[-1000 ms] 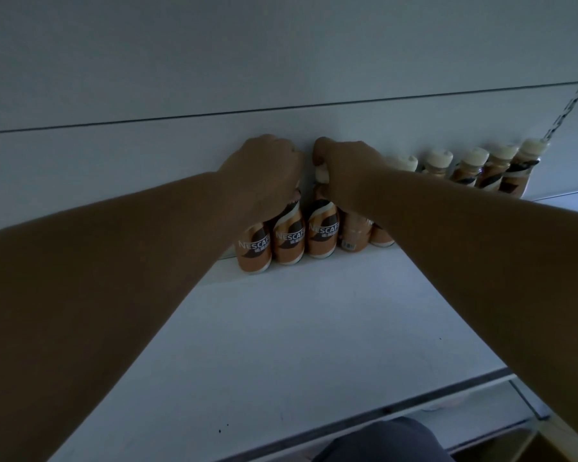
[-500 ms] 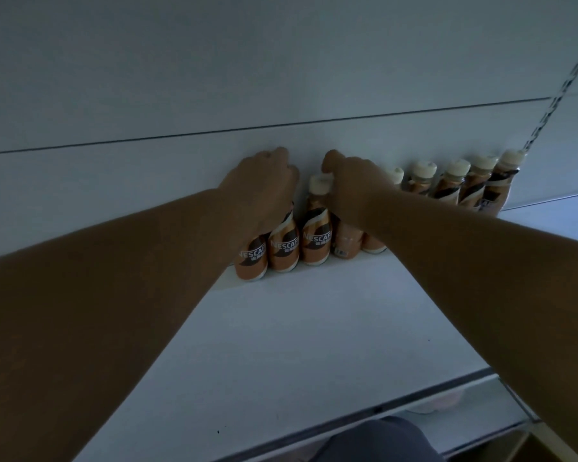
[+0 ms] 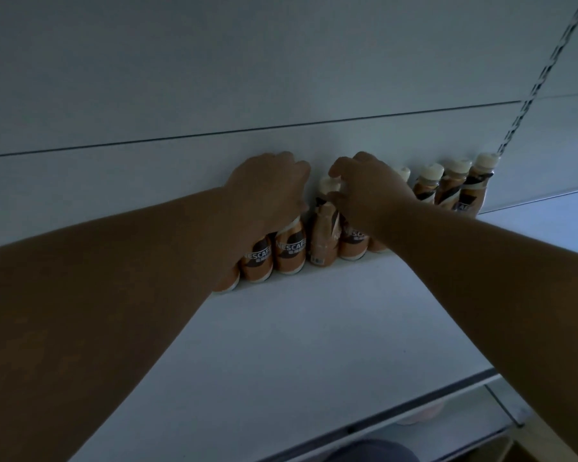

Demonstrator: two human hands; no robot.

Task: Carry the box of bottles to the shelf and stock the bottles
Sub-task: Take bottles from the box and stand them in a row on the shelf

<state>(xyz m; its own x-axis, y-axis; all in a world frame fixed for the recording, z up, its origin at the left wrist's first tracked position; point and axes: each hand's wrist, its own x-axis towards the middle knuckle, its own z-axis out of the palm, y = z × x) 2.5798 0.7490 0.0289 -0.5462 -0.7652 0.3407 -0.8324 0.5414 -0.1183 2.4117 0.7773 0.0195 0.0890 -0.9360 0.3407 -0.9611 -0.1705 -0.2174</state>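
Dim white shelf (image 3: 297,345) w/ a pale back panel (image 3: 281,61) behind; a row of brown coffee bottles (image 3: 289,250) stands along the back edge, touching the panel.

Right hand's fingers (image 3: 339,168) are curled round the cream cap (image 3: 327,185) of one bottle mid-row, pinching it from above. That bottle (image 3: 324,241) shows its plain side, label not facing front, while its neighbours show the logo. Right hand (image 3: 371,191) sits just above the row. Left hand (image 3: 271,191) is draped over the tops of the two or three leftmost bottles, fingers bent down over the caps; whether they actually grip one I can't tell, caps are hidden under the palm.

Step in hand, prob.: the stocking part, i.e. straightening and facing bottles already on the shelf. Next move likely calls for a twist at the cap to bring the label forward, keeping the base flat so it doesn't knock the bottles touching it on both sides.

Around: four more bottles (image 3: 454,188) further right, near a slotted upright (image 3: 548,68). Lower shelf rail (image 3: 414,408) at bottom right. Box not in view. Both forearms cross the free shelf front, and the tight row leaves little room for fingers between bottles.
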